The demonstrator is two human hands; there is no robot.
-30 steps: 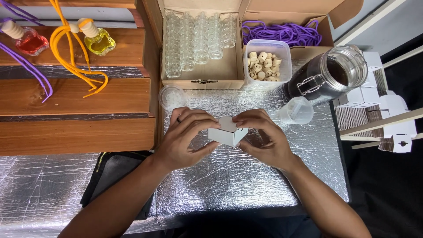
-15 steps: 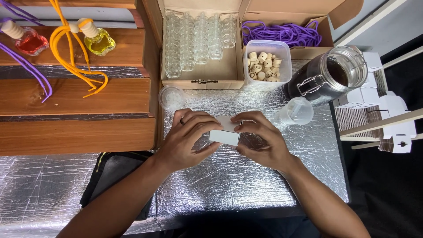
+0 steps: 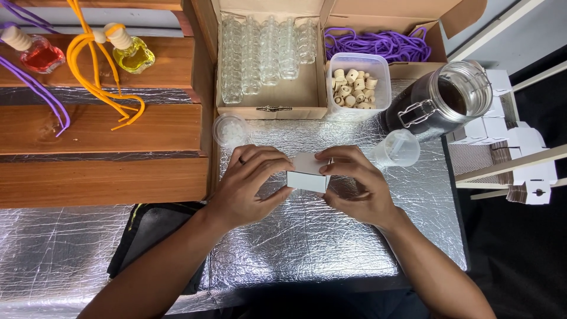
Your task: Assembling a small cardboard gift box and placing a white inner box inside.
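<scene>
Both my hands hold a small white cardboard box (image 3: 307,175) above the silver foil mat (image 3: 307,248). My left hand (image 3: 248,186) grips its left side, fingers curled over the top; a ring sits on one finger. My right hand (image 3: 354,186) grips the right side, with fingertips pressing on the top flap. The box lies level between them.
Behind stands an open carton of small glass bottles (image 3: 266,50), a tub of wooden caps (image 3: 356,88), purple cords (image 3: 378,42), a dark glass jar (image 3: 440,103), a small plastic cup (image 3: 397,147) and a round lid (image 3: 230,130). Wooden shelves (image 3: 100,136) at left carry two filled bottles. Flat white boxes (image 3: 508,142) at right.
The white box has been turned and squared up between my hands; its folded flap now lies flatter on top. Both hands stayed at the same spot.
</scene>
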